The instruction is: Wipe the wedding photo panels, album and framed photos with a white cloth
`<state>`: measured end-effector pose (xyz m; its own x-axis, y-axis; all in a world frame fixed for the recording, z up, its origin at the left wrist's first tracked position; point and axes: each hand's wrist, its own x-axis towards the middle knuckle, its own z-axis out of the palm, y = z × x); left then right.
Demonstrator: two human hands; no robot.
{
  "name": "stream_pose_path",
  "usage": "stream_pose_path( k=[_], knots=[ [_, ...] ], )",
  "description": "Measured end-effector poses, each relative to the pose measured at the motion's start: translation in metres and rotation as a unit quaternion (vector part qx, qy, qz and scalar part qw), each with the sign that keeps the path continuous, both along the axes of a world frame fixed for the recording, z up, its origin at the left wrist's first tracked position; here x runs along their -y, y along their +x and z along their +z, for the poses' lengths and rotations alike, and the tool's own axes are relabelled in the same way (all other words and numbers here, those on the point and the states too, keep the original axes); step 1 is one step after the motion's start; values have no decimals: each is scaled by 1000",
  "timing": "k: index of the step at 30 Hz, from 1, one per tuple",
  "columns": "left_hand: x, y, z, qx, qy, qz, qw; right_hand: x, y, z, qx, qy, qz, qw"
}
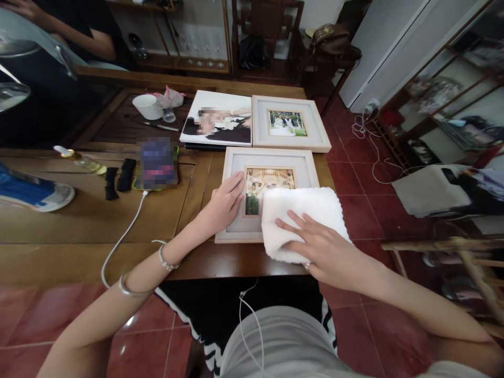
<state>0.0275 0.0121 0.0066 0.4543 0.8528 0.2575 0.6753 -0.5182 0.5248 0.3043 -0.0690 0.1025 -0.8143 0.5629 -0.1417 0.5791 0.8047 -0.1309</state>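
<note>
A light wooden picture frame [268,152] lies flat near the table's front edge, with a small photo [252,202] in its middle. My left hand [228,205] holds the frame at its left side, fingers together over the rim. Under my right hand [315,247] is a folded white cloth [318,202], gripped with the fingers spread across its top. The cloth covers the frame's lower right part and some of the photo. Behind it, a second picture frame [321,128] lies beside a white-bordered photo panel [224,100].
A phone [157,163] on a white cable [129,231], two black straps [126,175], a dropper bottle [84,161] and a blue-labelled bottle [31,189] occupy the table's left. A white cup [147,107] stands further back. Another person's arm [79,34] shows top left.
</note>
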Motion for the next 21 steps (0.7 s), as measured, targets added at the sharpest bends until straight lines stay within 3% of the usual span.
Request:
stream_pose_path(
  k=[6, 11, 14, 17, 21],
  knots=[
    [-1, -1, 2, -26, -8, -4, 1000, -60, -1, -32, -59, 76, -60, 994],
    [-2, -2, 3, -30, -11, -10, 999, -133, -3, -36, -99, 148, -121, 977],
    [-3, -2, 2, -23, -8, -8, 1000, -159, -11, -38, -89, 168, -140, 972],
    [-2, -2, 0, -10, -5, -1, 1000, -156, -19, -41, -57, 153, -123, 979],
    [-2, 0, -1, -5, -2, 9, 1000, -115, -19, -35, -22, 107, -70, 992]
  ],
)
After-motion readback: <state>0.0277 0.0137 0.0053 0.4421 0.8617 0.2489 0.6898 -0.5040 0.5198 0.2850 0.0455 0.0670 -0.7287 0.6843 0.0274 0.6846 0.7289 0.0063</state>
